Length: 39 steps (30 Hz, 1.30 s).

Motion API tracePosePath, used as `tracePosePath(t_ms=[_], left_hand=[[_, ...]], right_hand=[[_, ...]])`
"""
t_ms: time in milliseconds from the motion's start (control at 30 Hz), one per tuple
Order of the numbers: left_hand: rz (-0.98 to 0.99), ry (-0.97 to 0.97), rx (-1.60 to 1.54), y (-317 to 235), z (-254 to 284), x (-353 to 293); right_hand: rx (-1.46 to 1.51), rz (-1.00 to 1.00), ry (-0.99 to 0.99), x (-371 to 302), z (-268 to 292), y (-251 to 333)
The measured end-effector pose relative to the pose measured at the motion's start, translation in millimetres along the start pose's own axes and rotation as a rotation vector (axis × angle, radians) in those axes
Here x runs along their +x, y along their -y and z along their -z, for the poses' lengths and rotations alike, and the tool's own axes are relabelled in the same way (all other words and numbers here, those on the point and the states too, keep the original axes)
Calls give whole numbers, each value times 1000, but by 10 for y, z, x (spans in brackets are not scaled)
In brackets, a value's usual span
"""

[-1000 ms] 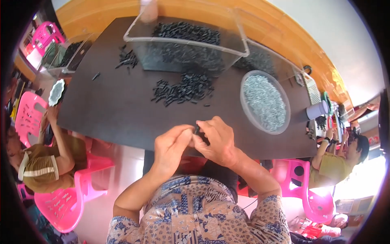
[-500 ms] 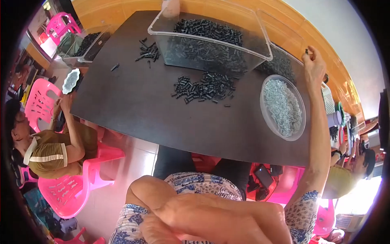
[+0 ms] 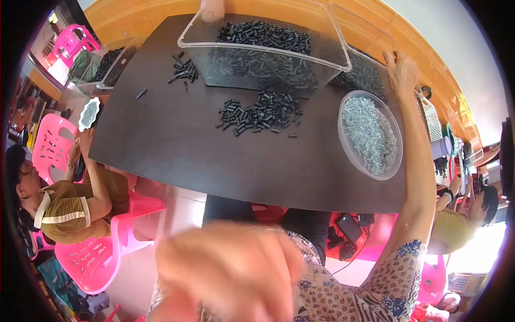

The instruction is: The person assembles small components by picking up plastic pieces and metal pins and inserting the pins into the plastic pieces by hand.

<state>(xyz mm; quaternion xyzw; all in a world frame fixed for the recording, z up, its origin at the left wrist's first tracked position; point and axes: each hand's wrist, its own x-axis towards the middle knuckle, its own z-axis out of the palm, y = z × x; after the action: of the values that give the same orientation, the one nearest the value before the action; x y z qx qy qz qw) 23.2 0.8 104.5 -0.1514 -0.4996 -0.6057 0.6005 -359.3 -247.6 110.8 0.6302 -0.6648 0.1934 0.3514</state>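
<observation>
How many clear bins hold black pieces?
3: a large bin on the table, a second bin to its right, near the right hand; a third bin, far left. Others may be hidden.

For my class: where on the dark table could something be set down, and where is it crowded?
The widest bare patch of the dark table lies between the loose black pile and the near edge, reaching left below the single black piece. The far side is crowded around the clear bin, as is the right, by the oval tub and right forearm.
</observation>
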Motion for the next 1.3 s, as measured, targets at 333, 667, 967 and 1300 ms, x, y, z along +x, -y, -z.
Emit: tracePosePath(t_ms=[333,667,967,1300], left_hand=[[507,-574,909,502,698,-564],[443,-463,1231,720,745,-515],[103,87,2035,1164,1124,-76],[77,376,2236,1347,1322,-5]], right_hand=[[906,361,116,-1588,675,1233],[830,377,173,-1831,543,1603],[834,310,129,-1897,561,1630],[948,228,115,-2002,813,1397]])
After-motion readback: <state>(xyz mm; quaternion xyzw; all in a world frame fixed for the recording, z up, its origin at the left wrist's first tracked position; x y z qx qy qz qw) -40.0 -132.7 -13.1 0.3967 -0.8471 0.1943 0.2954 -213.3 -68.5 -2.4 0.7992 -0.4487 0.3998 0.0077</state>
